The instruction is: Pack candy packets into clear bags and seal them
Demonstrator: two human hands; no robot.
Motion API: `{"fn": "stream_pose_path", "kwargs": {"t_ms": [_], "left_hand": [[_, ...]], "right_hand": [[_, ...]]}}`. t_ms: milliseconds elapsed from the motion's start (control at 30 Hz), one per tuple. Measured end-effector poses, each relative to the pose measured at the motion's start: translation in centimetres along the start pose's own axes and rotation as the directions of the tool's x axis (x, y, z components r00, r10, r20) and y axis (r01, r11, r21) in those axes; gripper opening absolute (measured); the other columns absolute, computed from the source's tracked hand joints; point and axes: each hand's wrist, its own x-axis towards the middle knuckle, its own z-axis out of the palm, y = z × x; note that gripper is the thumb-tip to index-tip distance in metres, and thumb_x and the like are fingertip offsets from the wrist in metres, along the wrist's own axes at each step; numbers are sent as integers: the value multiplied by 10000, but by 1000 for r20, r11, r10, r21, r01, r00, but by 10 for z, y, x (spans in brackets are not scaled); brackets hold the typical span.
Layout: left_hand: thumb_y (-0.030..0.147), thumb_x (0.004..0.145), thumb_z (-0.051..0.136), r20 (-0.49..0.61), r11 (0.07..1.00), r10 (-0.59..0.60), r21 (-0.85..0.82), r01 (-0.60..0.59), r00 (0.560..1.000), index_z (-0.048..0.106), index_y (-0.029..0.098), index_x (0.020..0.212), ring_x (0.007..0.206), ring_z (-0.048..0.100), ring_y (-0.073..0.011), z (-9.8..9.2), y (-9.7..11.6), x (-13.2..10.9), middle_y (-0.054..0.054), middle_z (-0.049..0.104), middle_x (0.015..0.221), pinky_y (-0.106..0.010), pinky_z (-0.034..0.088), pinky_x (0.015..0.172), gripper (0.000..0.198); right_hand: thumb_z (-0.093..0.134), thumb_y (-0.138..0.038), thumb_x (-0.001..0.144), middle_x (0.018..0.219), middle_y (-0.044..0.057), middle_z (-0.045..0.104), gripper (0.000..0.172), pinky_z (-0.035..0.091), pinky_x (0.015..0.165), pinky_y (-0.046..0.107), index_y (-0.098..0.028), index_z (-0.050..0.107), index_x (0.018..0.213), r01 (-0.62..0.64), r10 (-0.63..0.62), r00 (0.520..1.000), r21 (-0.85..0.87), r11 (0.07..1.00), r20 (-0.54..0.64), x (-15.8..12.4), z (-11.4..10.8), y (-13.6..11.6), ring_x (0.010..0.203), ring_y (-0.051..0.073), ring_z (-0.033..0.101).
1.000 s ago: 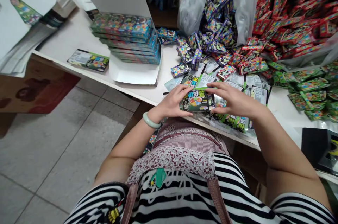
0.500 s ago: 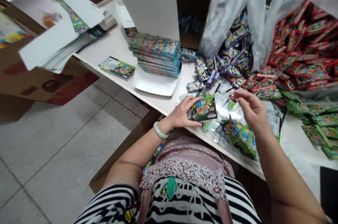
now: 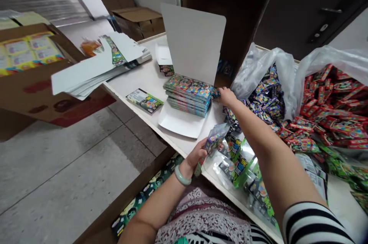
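Nearest, the left hand (image 3: 195, 156) curls shut around a printed plastic pouch (image 3: 215, 138), tilted clear of the table edge (image 3: 172, 140); farther, the right hand (image 3: 227, 96) lies outstretched beside the stacked boxes (image 3: 188, 94), touching small purple packs (image 3: 215, 92), its grip hidden.

Bright, even indoor light w/ soft shadows. Glare on plastic bags (image 3: 258, 67). Wide-angle bending twd edges. Packet (image 3: 214, 140) & sleeve (image 3: 313, 225) slightly blurred; far bg soft.

The held packet (image 3: 215, 140) is multicoloured, the bangle (image 3: 183, 177) pale green, the sleeve (image 3: 313, 225) black-and-white striped.
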Motion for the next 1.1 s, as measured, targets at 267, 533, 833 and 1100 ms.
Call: {"fn": "stream_pose_path", "kwargs": {"t_ms": [267, 533, 833, 1100], "left_hand": [[635, 565, 836, -34, 995, -47, -94, 43, 998, 690, 150, 1170, 1156, 656, -388, -8, -5, -1, -160, 743, 1124, -487, 492, 1034, 789], [633, 595, 807, -53, 993, -66, -98, 61, 996, 671, 177, 1205, 1160, 669, -393, -2, -4, -2, -151, 743, 1147, -512, 538, 992, 774], [747, 684, 696, -80, 983, -19, 181, 33, 997, 640, 191, 1239, 1111, 691, -365, 1, 3, -2, -144, 740, 1144, -500, 577, 918, 788], [752, 648, 760, 132, 736, 180, 640, -222, 975, 575, 198, 1357, 1246, 592, -366, 18, 38, 1, -154, 619, 1316, -473, 526, 1036, 919]], "right_hand": [[701, -335, 823, 1260, 205, 677, 655, 482, 950, 406, -149, 469, 1407, 64, -47, 991, -139, 988, 122, 17, 16, 13, 1180, 337, 594], [748, -363, 796, 1057, 103, 745, 534, 508, 878, 376, -220, 621, 1294, 217, -206, 957, -31, 976, 206, -66, -8, 67, 992, 289, 680], [683, -465, 783, 1141, 77, 673, 561, 533, 905, 398, -227, 583, 1281, 2, 114, 990, 827, 563, -80, -227, -5, 81, 1022, 219, 647], [865, -521, 544, 842, 9, 689, 505, 540, 715, 342, -242, 687, 926, -229, 319, 921, 973, -23, 224, -300, -8, 82, 745, 162, 644]]}}
